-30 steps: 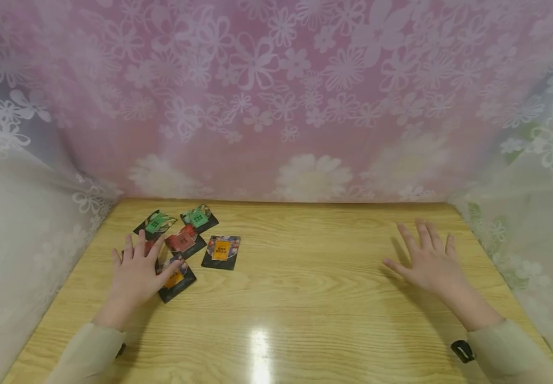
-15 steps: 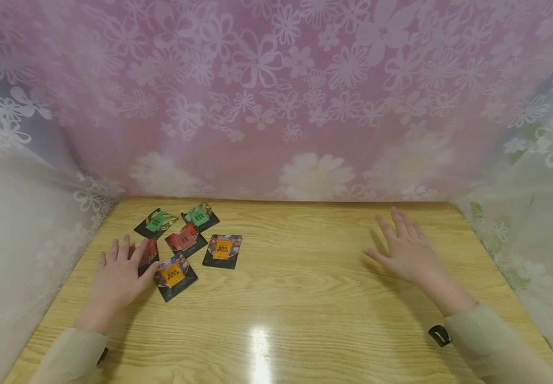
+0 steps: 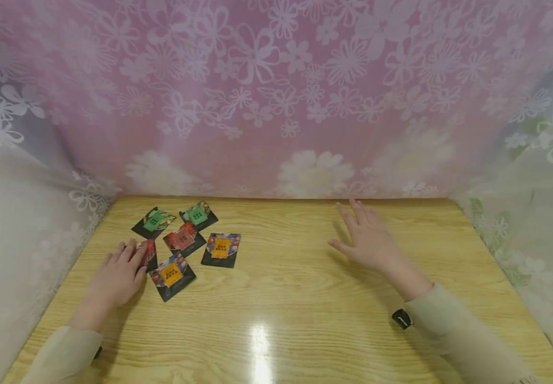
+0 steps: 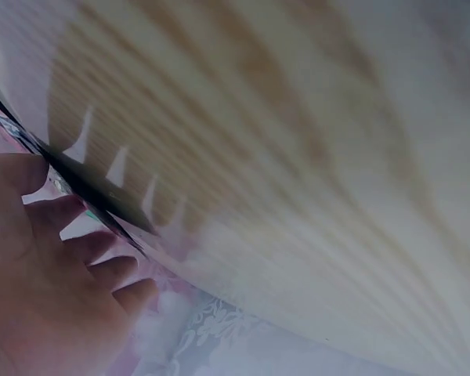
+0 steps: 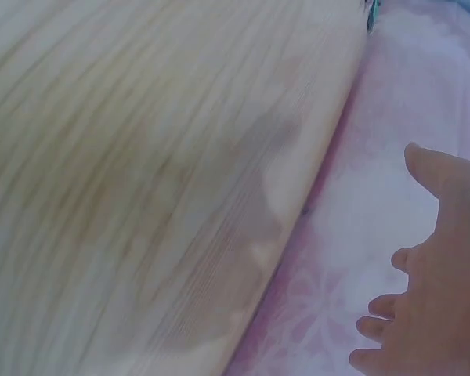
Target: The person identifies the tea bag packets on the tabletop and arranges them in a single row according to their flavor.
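- Left hand [image 3: 113,280]: at the left part of the wood-grain table [image 3: 276,298], its fingers loosely extended and reaching over the left red packet [image 3: 151,258]. Whether they pinched it could not be told; the hand covered part of the packet.
- Left thumb: tip just beside the left corner of the front orange-labelled packet [image 3: 172,276].
- Left wrist view: fingers set slightly apart, tips near a thin dark edge seen almost side-on.
- Middle red packet [image 3: 184,241]: lay to the right of the left red one, behind the front orange-labelled packet.
- Left green packet [image 3: 154,221] and right green packet [image 3: 198,215]: lay farthest back, apart from each other.
- Right orange-labelled packet [image 3: 221,250]: lay flat to the right of the group.
- Right hand [image 3: 369,240]: held above the right half of the table, fingers spread, thumb apart, gripping nothing; well apart from all packets.
- Sleeves: pale, at both wrists; a small black object [image 3: 402,319] showed by the right sleeve [image 3: 449,314].
- Backdrop: pink flowered cloth [image 3: 257,106] behind the table.
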`<state>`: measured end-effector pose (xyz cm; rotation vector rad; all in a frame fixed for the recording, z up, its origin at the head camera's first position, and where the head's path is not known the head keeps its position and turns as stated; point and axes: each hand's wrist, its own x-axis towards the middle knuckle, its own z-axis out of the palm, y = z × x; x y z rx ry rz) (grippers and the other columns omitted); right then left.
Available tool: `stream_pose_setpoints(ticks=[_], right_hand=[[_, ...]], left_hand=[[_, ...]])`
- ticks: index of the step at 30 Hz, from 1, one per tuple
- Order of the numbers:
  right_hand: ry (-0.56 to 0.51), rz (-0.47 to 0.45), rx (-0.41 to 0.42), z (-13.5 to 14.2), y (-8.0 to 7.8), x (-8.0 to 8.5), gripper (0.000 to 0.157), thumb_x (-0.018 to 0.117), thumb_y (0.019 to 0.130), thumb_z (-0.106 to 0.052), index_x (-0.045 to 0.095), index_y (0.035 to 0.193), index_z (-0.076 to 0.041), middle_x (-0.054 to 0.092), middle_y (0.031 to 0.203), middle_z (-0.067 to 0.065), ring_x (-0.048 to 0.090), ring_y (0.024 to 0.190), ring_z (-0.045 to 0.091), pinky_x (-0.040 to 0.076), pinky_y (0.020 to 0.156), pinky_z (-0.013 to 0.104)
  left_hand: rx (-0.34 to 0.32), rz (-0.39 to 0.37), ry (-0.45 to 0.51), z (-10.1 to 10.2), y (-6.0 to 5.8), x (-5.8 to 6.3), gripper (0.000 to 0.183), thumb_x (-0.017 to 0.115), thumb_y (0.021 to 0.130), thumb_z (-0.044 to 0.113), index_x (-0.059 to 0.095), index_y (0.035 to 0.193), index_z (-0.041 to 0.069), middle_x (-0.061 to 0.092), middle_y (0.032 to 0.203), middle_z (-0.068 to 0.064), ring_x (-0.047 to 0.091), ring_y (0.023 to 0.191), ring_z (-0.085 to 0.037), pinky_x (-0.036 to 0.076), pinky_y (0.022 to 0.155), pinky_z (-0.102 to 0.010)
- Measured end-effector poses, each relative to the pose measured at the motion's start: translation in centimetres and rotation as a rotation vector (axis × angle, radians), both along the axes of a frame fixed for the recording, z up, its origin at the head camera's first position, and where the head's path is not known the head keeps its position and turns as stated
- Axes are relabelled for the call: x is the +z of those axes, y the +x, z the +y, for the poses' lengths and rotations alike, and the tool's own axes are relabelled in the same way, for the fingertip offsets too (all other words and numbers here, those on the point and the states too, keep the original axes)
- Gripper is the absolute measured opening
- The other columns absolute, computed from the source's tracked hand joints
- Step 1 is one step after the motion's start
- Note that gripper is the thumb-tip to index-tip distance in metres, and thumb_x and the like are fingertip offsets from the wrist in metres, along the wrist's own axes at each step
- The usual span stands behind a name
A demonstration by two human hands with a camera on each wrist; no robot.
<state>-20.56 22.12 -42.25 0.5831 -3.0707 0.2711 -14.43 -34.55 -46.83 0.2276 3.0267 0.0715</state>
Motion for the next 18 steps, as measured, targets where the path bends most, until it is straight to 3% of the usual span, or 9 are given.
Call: stream_pose_setpoints(ticks=[13, 18], right_hand=[[-0.059, 0.003, 0.146, -7.7, -1.0, -0.7, 0.093, 0.063, 0.103, -0.056, 0.02, 0.171, -0.01, 0.012, 0.178, 0.023, 0.018, 0.165, 0.043, 0.02, 0.134, 0.062], [-0.03, -0.023, 0.219, -10.8, -1.3, -0.6, 0.09, 0.062, 0.104, -0.055, 0.02, 0.171, -0.011, 0.011, 0.178, 0.02, 0.016, 0.166, 0.039, 0.019, 0.136, 0.057]], left_hand=[[-0.048, -0.022, 0.04, -0.5, 0.3, -0.1, 0.06, 0.048, 0.113, 0.024, 0.035, 0.162, -0.007, 0.028, 0.166, -0.039, 0.029, 0.152, -0.061, 0.029, 0.123, -0.075], [-0.055, -0.032, 0.046, -0.7, 0.3, -0.3, 0.061, 0.046, 0.112, 0.024, 0.032, 0.162, -0.009, 0.024, 0.167, -0.039, 0.027, 0.152, -0.061, 0.027, 0.124, -0.075]])
